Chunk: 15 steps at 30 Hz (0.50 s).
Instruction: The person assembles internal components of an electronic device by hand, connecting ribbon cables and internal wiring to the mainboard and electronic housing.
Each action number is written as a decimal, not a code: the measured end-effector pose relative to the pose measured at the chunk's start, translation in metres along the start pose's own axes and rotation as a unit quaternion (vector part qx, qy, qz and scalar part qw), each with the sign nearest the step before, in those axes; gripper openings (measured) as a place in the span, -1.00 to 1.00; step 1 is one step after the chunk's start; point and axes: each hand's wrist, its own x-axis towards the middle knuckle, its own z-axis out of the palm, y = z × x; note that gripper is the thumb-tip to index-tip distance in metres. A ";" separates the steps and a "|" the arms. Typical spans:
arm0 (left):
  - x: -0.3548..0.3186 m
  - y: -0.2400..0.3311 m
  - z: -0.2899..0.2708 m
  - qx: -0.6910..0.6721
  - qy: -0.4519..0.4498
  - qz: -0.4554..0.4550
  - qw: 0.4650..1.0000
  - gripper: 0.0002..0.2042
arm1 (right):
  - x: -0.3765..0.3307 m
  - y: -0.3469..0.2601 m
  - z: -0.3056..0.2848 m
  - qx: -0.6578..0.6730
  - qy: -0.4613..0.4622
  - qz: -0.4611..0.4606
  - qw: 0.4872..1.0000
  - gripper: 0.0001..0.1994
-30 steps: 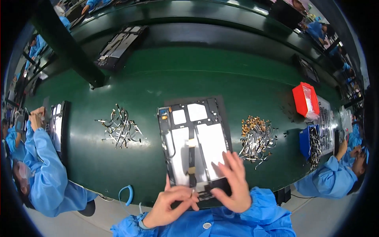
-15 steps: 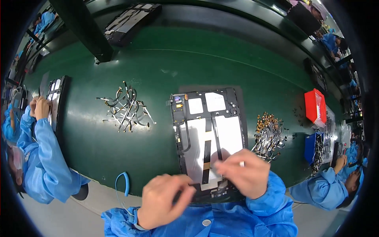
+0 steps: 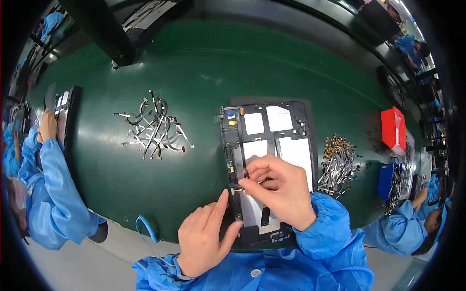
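Shifted leftward, the right hand bunches over one open tablet, its grip's closure impossible to tell, the left hand's thumb and fingers apart, the tablet, likely stiff but fragile and best held by its edges, lying on the desk between two cable piles.

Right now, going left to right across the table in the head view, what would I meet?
Partly covered slim device, left cable pile, large opened device, right cable pile, red bin.
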 end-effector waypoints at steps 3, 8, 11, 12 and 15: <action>0.004 -0.007 -0.010 0.098 0.024 0.066 0.993 -0.54 | -0.001 -0.002 0.001 -0.045 0.027 -0.023 0.998 -0.80; 0.012 -0.014 -0.014 0.174 0.053 0.103 0.978 -0.62 | -0.002 -0.003 0.005 -0.131 0.040 -0.091 0.986 -0.78; 0.016 -0.019 -0.012 0.217 0.057 0.147 0.963 -0.64 | -0.001 -0.002 0.006 -0.153 0.039 -0.116 0.981 -0.79; 0.017 -0.019 -0.013 0.235 0.056 0.173 0.955 -0.66 | -0.001 -0.003 0.006 -0.152 0.042 -0.118 0.980 -0.78; 0.023 -0.023 -0.012 0.257 0.048 0.208 0.942 -0.69 | -0.001 -0.004 0.005 -0.166 0.036 -0.132 0.977 -0.77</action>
